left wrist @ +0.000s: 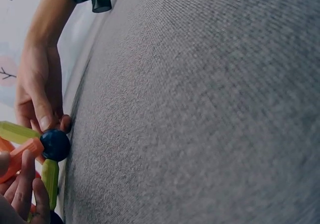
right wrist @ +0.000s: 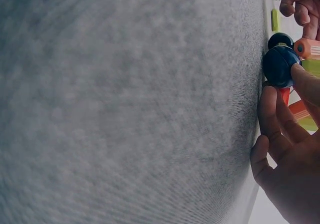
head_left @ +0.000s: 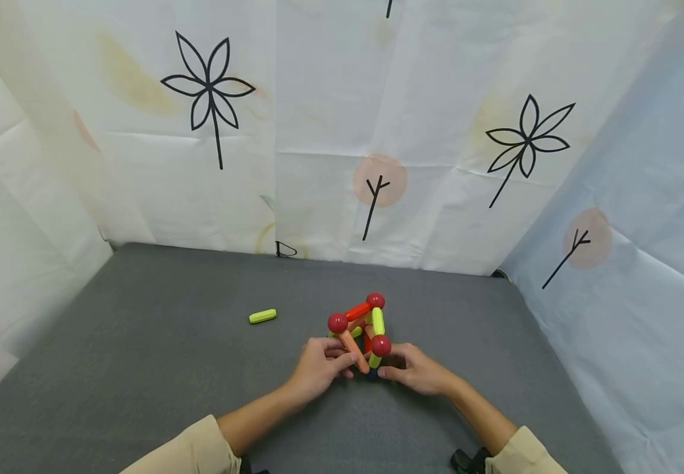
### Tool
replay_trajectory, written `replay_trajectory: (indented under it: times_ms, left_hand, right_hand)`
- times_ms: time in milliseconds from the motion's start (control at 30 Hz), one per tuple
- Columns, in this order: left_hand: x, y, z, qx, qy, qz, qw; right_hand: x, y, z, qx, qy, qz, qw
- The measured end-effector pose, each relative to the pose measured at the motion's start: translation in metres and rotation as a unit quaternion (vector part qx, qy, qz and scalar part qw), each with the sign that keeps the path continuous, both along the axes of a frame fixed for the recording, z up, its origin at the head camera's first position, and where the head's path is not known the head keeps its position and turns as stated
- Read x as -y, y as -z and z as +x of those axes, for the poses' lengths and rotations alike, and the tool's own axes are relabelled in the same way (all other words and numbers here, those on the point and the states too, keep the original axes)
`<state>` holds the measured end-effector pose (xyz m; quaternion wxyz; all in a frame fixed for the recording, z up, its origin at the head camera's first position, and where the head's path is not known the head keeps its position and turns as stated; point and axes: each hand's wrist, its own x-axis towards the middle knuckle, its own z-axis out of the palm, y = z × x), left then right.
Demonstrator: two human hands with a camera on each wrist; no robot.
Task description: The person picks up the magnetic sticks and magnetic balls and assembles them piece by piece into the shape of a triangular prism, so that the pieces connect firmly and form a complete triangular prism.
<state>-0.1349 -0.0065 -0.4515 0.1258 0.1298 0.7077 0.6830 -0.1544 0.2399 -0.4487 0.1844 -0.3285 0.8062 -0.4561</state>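
Note:
A small frame of coloured sticks and balls stands on the grey surface, with red balls (head_left: 375, 301) at its upper corners. My left hand (head_left: 322, 364) pinches an orange stick (head_left: 350, 347) that slants down from a red ball (head_left: 338, 322) at the frame's left. In the left wrist view, this stick's lower end is at a dark blue ball (left wrist: 55, 145), where yellow-green sticks (left wrist: 50, 176) also meet. From the other side, my right hand (head_left: 417, 370) holds that blue ball, its thumb on it in the right wrist view. The structure hides some fingertips.
A loose yellow-green stick (head_left: 263, 316) lies on the grey tabletop (head_left: 170, 342), left of the frame. White curtains (head_left: 318, 118) with printed flowers and trees surround the back and sides. A dark device (head_left: 469, 461) sits by the right sleeve.

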Motion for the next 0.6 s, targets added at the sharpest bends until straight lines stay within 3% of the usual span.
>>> replay_trajectory:
  times_ms: [267, 600]
  left_hand:
    - [-0.0031, 0.0015, -0.0017, -0.023, -0.047, -0.025, 0.9983]
    - [-0.0071, 0.0019, -0.0024, -0.009, -0.057, -0.039, 0.9976]
  right_hand:
    - [0.0009, -0.0003, -0.0007, -0.002, 0.001, 0.005, 1.0000]
    - [0.0025, -0.0024, -0.0002, -0.006, 0.008, 0.008, 0.9999]
